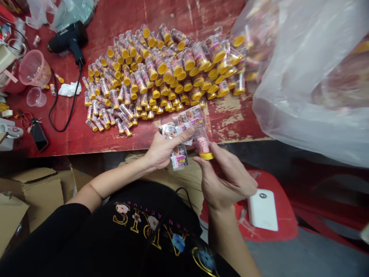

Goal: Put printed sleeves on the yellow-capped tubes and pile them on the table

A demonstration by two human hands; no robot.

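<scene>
— Step in hand? Looks like sleeving: right hand (227, 179) closed round a small clear tube (203, 145) with a yellow cap, cap end down, fingers wrapped about its lower half.

— And the left hand (164, 148)?

— Closed too, thumb pressed over a fanned bunch of printed sleeves (181, 127), one of them dangling below the palm. Bunch touching the tube's upper end, so probably mid-way through fitting a sleeve over it; hard to tell how far on.

— Where, relative to the pile of tubes (161, 73)?

— Just this side of it, past the near edge of the red counter (230, 111), above the lap. Pile itself well spread across the counter, yellow caps mostly facing the near edge.

— Anything else around the pile?

— Black heat gun (69, 38) to its left with cord trailing, pink basket (34, 69) further left, big clear plastic bag (311, 77) to its right.

— Next move calls for?

— By the look of it, steady tube, sleeve slid straight and square.
</scene>
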